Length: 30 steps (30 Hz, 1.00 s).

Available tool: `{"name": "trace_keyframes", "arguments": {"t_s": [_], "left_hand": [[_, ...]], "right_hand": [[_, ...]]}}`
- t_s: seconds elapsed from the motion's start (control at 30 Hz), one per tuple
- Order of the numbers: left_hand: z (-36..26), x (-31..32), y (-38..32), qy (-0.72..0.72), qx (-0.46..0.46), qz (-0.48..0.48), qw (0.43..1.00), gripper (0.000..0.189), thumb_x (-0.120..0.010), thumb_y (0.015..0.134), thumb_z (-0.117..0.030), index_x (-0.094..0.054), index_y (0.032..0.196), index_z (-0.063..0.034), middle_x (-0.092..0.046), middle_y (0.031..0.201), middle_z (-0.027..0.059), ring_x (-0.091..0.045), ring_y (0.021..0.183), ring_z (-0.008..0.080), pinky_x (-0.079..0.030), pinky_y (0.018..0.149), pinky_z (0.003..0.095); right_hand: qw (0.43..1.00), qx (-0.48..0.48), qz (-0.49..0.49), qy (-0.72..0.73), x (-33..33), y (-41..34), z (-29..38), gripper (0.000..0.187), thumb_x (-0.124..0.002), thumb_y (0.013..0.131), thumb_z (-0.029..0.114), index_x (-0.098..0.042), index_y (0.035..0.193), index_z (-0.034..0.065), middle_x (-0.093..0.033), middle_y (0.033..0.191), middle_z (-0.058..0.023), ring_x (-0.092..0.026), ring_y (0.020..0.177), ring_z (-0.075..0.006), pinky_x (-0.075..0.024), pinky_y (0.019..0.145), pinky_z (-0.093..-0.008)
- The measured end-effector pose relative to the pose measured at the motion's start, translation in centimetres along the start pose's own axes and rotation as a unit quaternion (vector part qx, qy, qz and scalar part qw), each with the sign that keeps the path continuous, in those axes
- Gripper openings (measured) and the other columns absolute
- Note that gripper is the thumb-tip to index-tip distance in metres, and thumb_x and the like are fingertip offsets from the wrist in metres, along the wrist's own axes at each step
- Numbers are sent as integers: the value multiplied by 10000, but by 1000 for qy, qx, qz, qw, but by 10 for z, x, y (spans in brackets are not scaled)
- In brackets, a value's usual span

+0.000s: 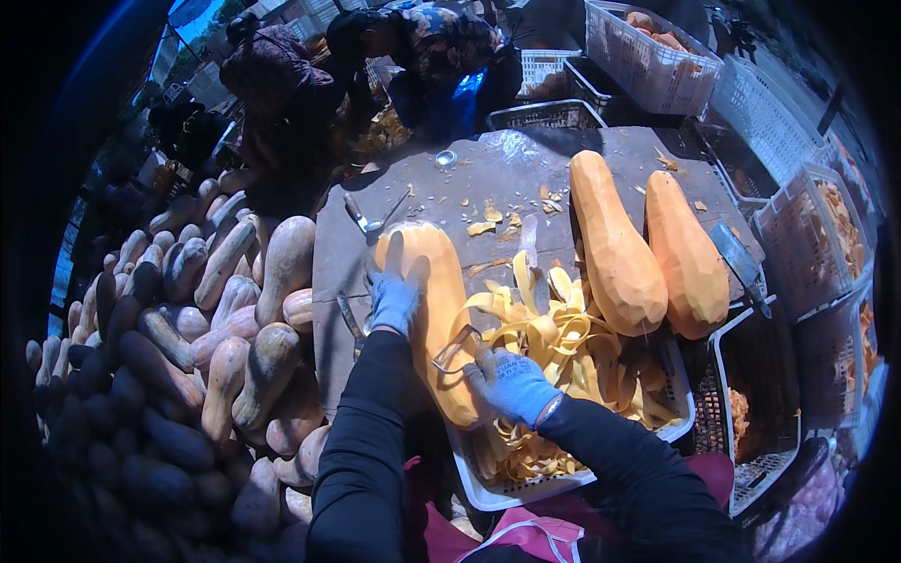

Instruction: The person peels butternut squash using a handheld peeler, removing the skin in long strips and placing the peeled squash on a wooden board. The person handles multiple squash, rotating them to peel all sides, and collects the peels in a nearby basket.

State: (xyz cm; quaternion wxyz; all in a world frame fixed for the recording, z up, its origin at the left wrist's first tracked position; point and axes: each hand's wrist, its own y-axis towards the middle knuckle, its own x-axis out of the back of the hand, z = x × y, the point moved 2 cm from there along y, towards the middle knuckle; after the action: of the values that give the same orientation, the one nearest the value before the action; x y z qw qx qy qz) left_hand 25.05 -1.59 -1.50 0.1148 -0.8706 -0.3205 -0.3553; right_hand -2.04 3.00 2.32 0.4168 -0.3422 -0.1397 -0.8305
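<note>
A long butternut-type squash (436, 310), its visible surface peeled to orange, lies along the table with its near end over a white plastic crate (496, 498). My gloved left hand (395, 292) presses flat on its upper left side, fingers spread. My gloved right hand (514, 380) grips a metal peeler (454, 350) whose blade frame rests on the squash's right side. Long yellow peel strips (556, 331) hang and heap right of the squash, into the crate. Two peeled squashes (619, 246) (686, 257) lie at the table's right.
Unpeeled squashes (232, 310) are piled left of the wooden table (521, 162). A cleaver (739, 260) lies at the right edge, spoons (373, 224) at the left. A black crate (767, 380) and stacked white crates (802, 239) stand right. Two people (436, 49) (274, 70) bend over beyond the table.
</note>
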Motion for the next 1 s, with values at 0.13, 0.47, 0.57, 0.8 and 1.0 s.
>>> {"name": "trace_keyframes", "arguments": {"t_s": [0.13, 0.47, 0.57, 0.8, 1.0], "left_hand": [[-30, 3, -7, 28, 49, 27, 998, 764, -732, 891, -469, -426, 1575, -322, -148, 1665, 274, -241, 1518, 477, -262, 1240, 471], [-57, 18, -3, 48, 110, 103, 987, 829, -627, 882, -534, -310, 1625, -346, -133, 1657, 263, -212, 1514, 467, -230, 1245, 502], [-52, 4, 1, 45, 49, 105, 992, 820, -631, 887, -543, -337, 1620, -322, -152, 1647, 263, -240, 1497, 466, -238, 1246, 467], [-46, 7, -5, 45, 81, 80, 992, 791, -699, 899, -494, -355, 1603, -380, -98, 1674, 255, -189, 1514, 502, -275, 1225, 510], [-52, -9, -5, 87, 71, 50, 992, 761, -674, 908, -527, -351, 1591, -433, -97, 1689, 186, -162, 1522, 505, -272, 1144, 702]], "right_hand": [[979, -116, 170, 1, -22, -124, -21, 445, -468, 1040, 424, -558, 1198, 19, -671, 1074, -272, -680, 968, -446, -517, 848, -545], [996, -31, -53, -63, -6, 10, 16, 408, -519, 1016, 387, -606, 1143, 10, -687, 970, -254, -694, 927, -414, -553, 793, -506], [990, -34, -6, -139, 7, 39, 37, 383, -608, 926, 267, -589, 1199, -2, -681, 1037, -253, -697, 965, -391, -558, 858, -460], [986, -73, 55, -139, -39, -110, 2, 346, -571, 997, 368, -572, 1160, 62, -657, 930, -230, -701, 783, -396, -563, 659, -507], [967, -170, 80, -174, -23, -174, -26, 400, -557, 1001, 416, -609, 1141, 46, -676, 943, -203, -690, 848, -376, -564, 717, -480]]}}
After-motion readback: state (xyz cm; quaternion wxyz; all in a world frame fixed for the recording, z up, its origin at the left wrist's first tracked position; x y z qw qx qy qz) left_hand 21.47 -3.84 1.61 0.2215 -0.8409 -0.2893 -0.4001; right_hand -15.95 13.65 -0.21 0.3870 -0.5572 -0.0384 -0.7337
